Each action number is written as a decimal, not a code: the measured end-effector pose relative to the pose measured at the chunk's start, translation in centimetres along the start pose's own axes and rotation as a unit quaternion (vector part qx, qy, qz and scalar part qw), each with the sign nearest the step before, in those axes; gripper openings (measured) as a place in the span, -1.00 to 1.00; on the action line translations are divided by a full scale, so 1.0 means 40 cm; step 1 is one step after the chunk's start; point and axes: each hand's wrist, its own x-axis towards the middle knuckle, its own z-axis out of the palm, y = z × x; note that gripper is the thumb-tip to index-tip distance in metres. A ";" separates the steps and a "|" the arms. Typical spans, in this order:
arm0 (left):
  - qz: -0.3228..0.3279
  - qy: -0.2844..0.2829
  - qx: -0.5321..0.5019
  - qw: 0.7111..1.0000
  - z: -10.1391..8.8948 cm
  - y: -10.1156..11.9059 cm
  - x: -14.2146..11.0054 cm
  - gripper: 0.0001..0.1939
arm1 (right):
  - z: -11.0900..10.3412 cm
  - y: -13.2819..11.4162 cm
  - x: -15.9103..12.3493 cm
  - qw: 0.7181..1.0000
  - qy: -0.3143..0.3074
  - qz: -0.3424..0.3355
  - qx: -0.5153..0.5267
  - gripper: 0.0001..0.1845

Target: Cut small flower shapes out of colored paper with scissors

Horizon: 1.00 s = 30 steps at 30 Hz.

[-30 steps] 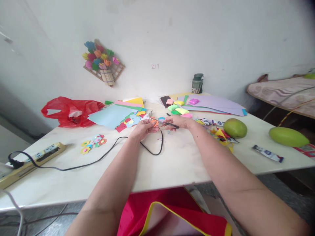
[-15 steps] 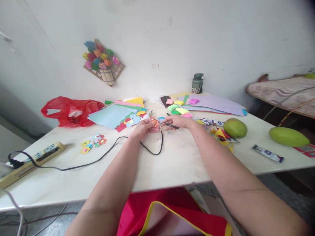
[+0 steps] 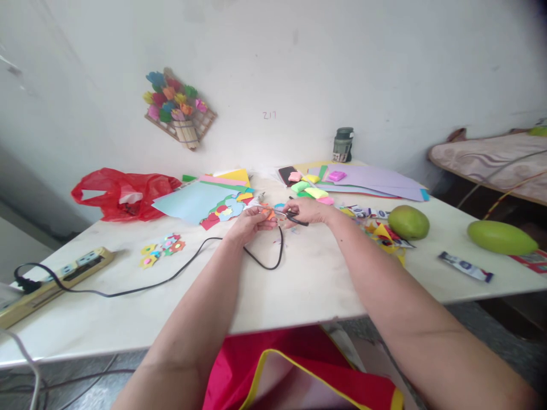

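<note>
Scissors [image 3: 296,218] with black handles are in my right hand [image 3: 308,210], their blades pointing left toward my other hand. My left hand [image 3: 253,222] pinches a small orange piece of paper [image 3: 268,213], and the blades lie at its edge. Just beyond my left fingers sits a white glue gun [image 3: 255,201], partly hidden, its black cord [image 3: 280,250] looping below the hands. Behind it lie cut paper flowers [image 3: 224,210] in several colours. A blue paper piece [image 3: 279,206] rests between the hands on the table.
Light blue paper sheets [image 3: 188,200] and a red plastic bag [image 3: 123,196] lie at left, near paper flowers [image 3: 162,249] and a power strip [image 3: 72,276]. Soft clay packs [image 3: 315,193], purple sheets [image 3: 371,181], a bottle [image 3: 343,145] and two green mangoes [image 3: 408,222] are at right.
The scissors' handles have spread apart and the right fingers have opened with them. My left hand and the orange paper have barely moved.
</note>
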 end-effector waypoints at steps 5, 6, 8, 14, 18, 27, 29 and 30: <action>0.001 0.003 -0.004 1.000 0.001 -0.001 0.000 -0.78 | -0.003 -0.008 -0.003 1.000 0.002 0.001 -0.014 -0.53; 0.001 0.004 -0.006 1.000 0.001 -0.002 0.001 -0.77 | -0.003 -0.008 -0.003 1.000 0.003 0.001 -0.014 -0.53; 0.002 0.004 -0.008 1.000 0.001 -0.004 0.001 -0.77 | -0.001 -0.006 -0.002 1.000 0.003 -0.001 -0.014 -0.53; 0.011 -0.001 -0.016 1.000 0.004 -0.006 0.001 -0.78 | 0.004 0.005 0.002 1.000 0.006 -0.005 0.023 -0.53; 0.011 -0.003 -0.019 1.000 0.008 0.000 -0.002 -0.76 | 0.003 0.005 -0.001 0.997 -0.017 0.001 0.078 -0.53; 0.022 -0.006 -0.016 1.000 0.009 0.004 -0.003 -0.80 | -0.003 -0.018 -0.021 0.977 -0.057 0.052 0.201 -0.66; 0.025 -0.002 -0.012 1.000 0.008 0.004 -0.002 -0.80 | -0.005 -0.023 -0.025 0.976 -0.057 0.052 0.202 -0.65; 0.024 -0.001 -0.009 1.000 0.007 0.004 -0.002 -0.80 | -0.006 -0.024 -0.026 0.976 -0.058 0.053 0.201 -0.64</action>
